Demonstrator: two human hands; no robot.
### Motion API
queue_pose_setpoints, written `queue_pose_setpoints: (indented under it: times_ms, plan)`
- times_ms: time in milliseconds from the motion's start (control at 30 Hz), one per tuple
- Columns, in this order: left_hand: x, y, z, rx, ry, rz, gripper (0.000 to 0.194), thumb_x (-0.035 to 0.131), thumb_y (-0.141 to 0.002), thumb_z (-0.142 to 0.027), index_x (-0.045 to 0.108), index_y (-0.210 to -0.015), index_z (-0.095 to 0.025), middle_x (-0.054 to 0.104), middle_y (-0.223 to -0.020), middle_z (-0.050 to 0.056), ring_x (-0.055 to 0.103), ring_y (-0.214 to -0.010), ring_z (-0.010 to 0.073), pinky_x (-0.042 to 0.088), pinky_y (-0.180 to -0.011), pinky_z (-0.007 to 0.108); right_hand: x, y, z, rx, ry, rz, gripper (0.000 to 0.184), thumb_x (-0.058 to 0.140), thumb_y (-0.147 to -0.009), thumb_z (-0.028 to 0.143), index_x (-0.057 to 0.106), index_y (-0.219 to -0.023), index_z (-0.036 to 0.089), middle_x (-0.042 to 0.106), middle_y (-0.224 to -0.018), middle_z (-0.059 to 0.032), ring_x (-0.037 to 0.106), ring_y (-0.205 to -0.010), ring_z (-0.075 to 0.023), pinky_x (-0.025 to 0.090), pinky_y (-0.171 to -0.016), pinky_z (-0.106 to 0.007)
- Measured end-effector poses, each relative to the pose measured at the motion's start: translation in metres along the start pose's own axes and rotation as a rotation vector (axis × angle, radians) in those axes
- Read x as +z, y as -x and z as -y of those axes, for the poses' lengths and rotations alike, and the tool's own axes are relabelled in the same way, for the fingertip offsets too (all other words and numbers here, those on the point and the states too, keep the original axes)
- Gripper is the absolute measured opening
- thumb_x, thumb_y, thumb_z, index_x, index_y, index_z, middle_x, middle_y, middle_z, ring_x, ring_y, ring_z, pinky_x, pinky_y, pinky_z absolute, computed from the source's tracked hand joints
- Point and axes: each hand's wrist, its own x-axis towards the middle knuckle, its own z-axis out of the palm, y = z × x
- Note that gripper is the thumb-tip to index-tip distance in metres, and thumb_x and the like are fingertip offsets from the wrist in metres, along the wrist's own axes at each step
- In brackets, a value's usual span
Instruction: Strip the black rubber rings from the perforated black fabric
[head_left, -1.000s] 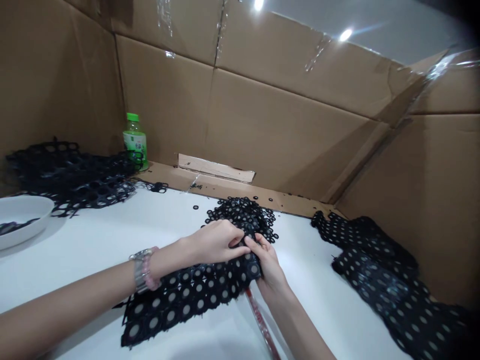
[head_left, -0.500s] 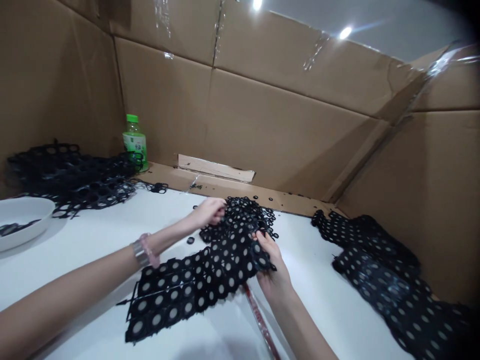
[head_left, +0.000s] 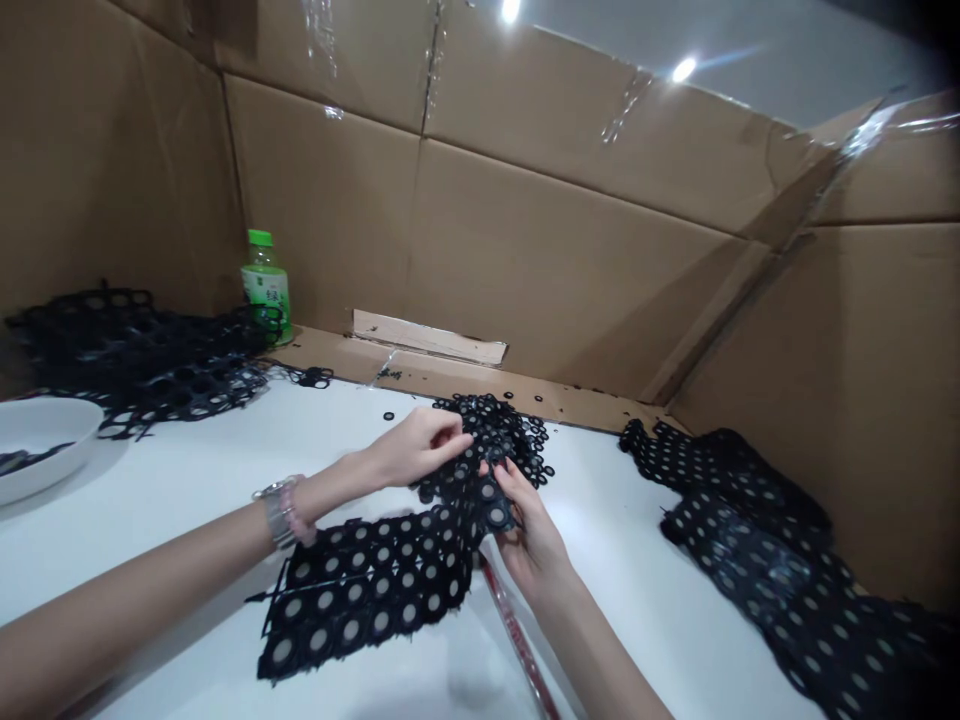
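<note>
Two Hands at a Dotty Black Sheet

The black sheet [head_left: 367, 580] lies in the middle, on the white table [head_left: 187, 475]. It has rows of pale round dots, and its far right end is bent up off the table. The right hand [head_left: 532, 530] pinches that raised end, with the thumb on top and the other fingers tucked behind.

The left hand [head_left: 412, 445] is just on the other side of that end. Its fingers are curled in, and its thumb points at the sheet. I cannot tell if it has a small bit in its grip, or if the thumb touches the sheet. On that wrist are a silver band [head_left: 277, 515] and a pink bracelet [head_left: 300, 512].

Right behind the hands is a heap of little black rings [head_left: 491, 415] (a few have strayed toward the back edge). A red strip [head_left: 517, 640] runs from near the right hand down to the bottom of the view.

Far to the left sits a big tangle of black net [head_left: 165, 360], full of round holes. Part of it is in front of a green bottle [head_left: 264, 285], which stands upright. Near the tangle is a white bowl [head_left: 71, 425] with dark bits inside. On the right lie more dotted sheets [head_left: 765, 570], piled in a floppy heap. Brown cardboard walls [head_left: 525, 260] stand around the table.
</note>
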Motion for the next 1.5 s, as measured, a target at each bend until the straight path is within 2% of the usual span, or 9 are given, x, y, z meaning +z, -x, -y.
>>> queue_pose_setpoints:
  times_ms: [267,400,567,767,1000,1133,1267,1400,1500]
  plan:
    - [0.006,0.012,-0.04,0.018,-0.049,0.091,0.032,0.048,-0.076,-0.033,0.038,-0.051,-0.016,0.036,-0.043,-0.006,0.029,-0.04,0.005,0.022,-0.042,0.019,-0.004,-0.003,-0.007,-0.092,0.048,0.058,0.043,0.074,-0.054,0.014,0.053,-0.091,0.02,0.064,-0.08,0.0024,0.056,-0.057,-0.005,0.044,-0.048,-0.012]
    - [0.004,0.013,-0.045,-0.016,-0.203,0.1,0.025,0.046,-0.074,-0.027,0.042,-0.053,-0.016,0.043,-0.046,-0.003,0.034,-0.042,0.0074,0.022,-0.044,0.021,-0.005,-0.005,-0.007,-0.189,0.1,0.019,0.044,0.076,-0.053,0.014,0.05,-0.087,0.021,0.063,-0.079,0.0027,0.059,-0.066,-0.007,0.045,-0.053,-0.012]
    - [0.0,0.016,-0.051,-0.019,-0.288,0.131,0.02,0.041,-0.077,-0.024,0.046,-0.06,-0.016,0.053,-0.06,0.002,0.044,-0.053,0.0119,0.028,-0.05,0.024,-0.005,-0.003,-0.004,-0.163,0.289,0.099,0.036,0.074,-0.059,0.027,0.05,-0.085,0.019,0.055,-0.064,0.0052,0.05,-0.049,-0.0058,0.041,-0.043,-0.015]
    - [0.008,0.015,-0.042,-0.129,-0.003,0.196,0.024,0.034,-0.081,-0.024,0.04,-0.058,-0.016,0.048,-0.055,-0.002,0.04,-0.048,0.0093,0.029,-0.049,0.022,-0.004,0.0,-0.005,-0.263,0.275,0.128,0.034,0.074,-0.058,0.021,0.051,-0.084,0.021,0.052,-0.067,0.0062,0.051,-0.058,-0.006,0.044,-0.052,-0.015]
    - [0.007,-0.001,-0.017,-0.237,0.311,0.088,0.024,0.026,-0.08,-0.023,0.033,-0.057,-0.017,0.038,-0.052,-0.004,0.035,-0.045,0.0075,0.028,-0.045,0.019,0.001,0.004,0.002,-0.098,0.042,0.112,0.02,0.063,-0.056,0.012,0.054,-0.073,0.019,0.049,-0.058,0.0063,0.043,-0.049,-0.0047,0.037,-0.046,-0.013]
    - [0.002,-0.006,0.026,-0.339,0.211,-0.069,0.024,0.024,-0.081,-0.025,0.038,-0.062,-0.018,0.04,-0.052,-0.004,0.038,-0.046,0.0095,0.031,-0.046,0.02,0.002,0.006,0.004,-0.08,-0.051,0.141,0.019,0.06,-0.056,0.013,0.055,-0.073,0.019,0.047,-0.053,0.0061,0.04,-0.047,-0.0052,0.034,-0.044,-0.013]
    - [0.006,-0.001,0.05,-0.297,0.13,-0.05,0.021,0.035,-0.079,-0.026,0.051,-0.07,-0.016,0.054,-0.068,0.002,0.049,-0.068,0.0159,0.038,-0.068,0.028,0.0,0.004,0.003,-0.023,-0.033,0.113,0.026,0.063,-0.06,0.015,0.055,-0.085,0.021,0.055,-0.061,0.0041,0.048,-0.054,-0.0071,0.037,-0.047,-0.014]
    - [0.006,0.002,0.033,-0.183,-0.004,-0.078,0.02,0.04,-0.08,-0.027,0.052,-0.091,-0.015,0.057,-0.09,0.008,0.05,-0.082,0.0187,0.038,-0.076,0.031,-0.002,0.002,0.002,-0.062,-0.03,0.179,0.038,0.066,-0.058,0.012,0.055,-0.093,0.022,0.061,-0.08,0.001,0.055,-0.069,-0.0104,0.045,-0.062,-0.022]
    - [-0.006,0.003,0.0,-0.052,-0.066,-0.094,0.022,0.034,-0.085,-0.028,0.048,-0.073,-0.016,0.05,-0.067,0.0,0.044,-0.061,0.0124,0.034,-0.058,0.024,-0.003,0.004,0.002,-0.1,0.0,0.201,0.045,0.069,-0.057,0.011,0.054,-0.098,0.024,0.061,-0.086,0.0013,0.057,-0.072,-0.0102,0.046,-0.064,-0.022]
